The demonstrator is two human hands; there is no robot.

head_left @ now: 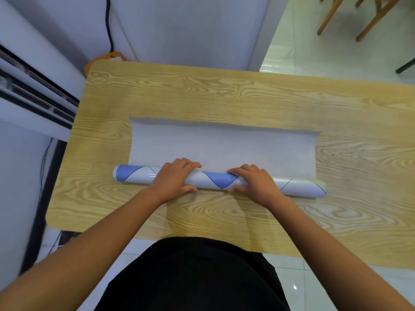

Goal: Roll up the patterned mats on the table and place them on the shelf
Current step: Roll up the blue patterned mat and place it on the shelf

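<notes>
Mat (221, 180) lies half rolled, left hand (173, 178) and right hand (253, 181) gripping it.

There was one view only, from a wide-angle camera worn on the person's head. It faced forward and steeply down over the torso onto the wooden surface (202, 97), with the mat (215, 180) near the centre. It sat close enough that both forearms (112, 232) ran in from the bottom corners. The wall (190, 30) filled the top, with tiled floor (336, 46) at upper right.
</notes>
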